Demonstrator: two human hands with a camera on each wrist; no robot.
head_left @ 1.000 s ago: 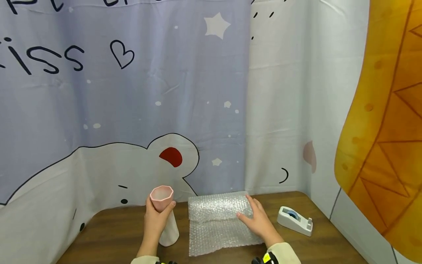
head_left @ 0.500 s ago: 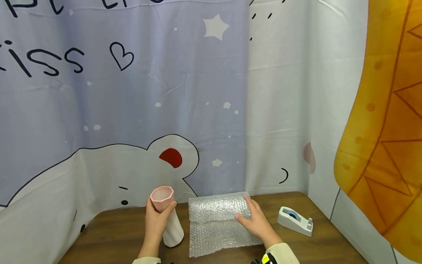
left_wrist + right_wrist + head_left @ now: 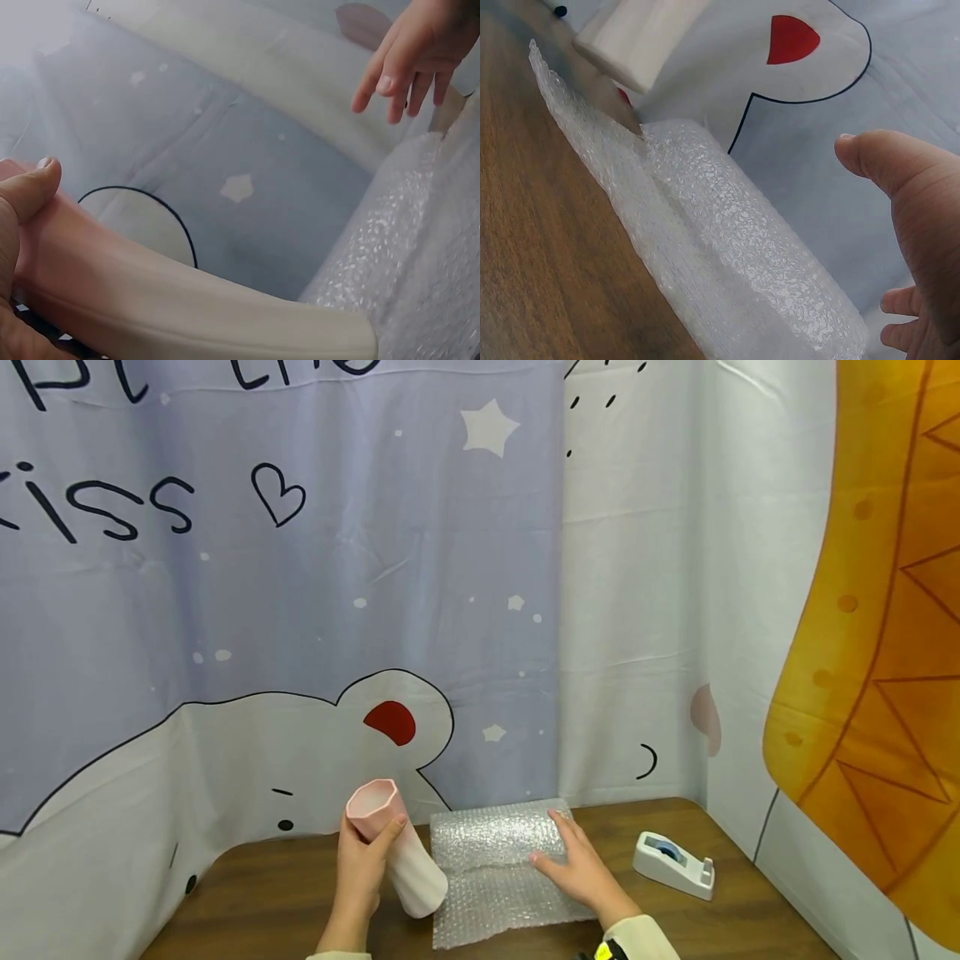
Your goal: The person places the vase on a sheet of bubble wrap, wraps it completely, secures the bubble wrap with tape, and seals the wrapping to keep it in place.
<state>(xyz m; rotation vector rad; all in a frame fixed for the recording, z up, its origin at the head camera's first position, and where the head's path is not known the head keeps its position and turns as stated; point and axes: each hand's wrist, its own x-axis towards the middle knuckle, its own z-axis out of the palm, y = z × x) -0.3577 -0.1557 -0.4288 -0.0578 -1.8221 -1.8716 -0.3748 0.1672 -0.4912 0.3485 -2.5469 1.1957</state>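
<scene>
A tall vase [image 3: 405, 852], pink at the octagonal mouth and fading to white at the base, leans in my left hand [image 3: 362, 864]. That hand grips it near the top, thumb along the side. The white base [image 3: 619, 56] hangs tilted toward the left edge of the bubble wrap [image 3: 498, 877], which lies part rolled, with a flat flap toward me. Above the wrap's right side is my right hand [image 3: 581, 870], fingers spread and holding nothing. In the right wrist view the bubble wrap roll [image 3: 742, 232] lies apart from the thumb [image 3: 885, 157].
A white tape dispenser [image 3: 673, 865] with a blue roll stands on the wooden table [image 3: 720, 927], right of my right hand. A printed curtain [image 3: 487, 568] hangs behind the table's far edge.
The vase's base has swung up and to the right, from nearly upright to a clear tilt toward the bubble wrap. My right hand has shifted slightly left.
</scene>
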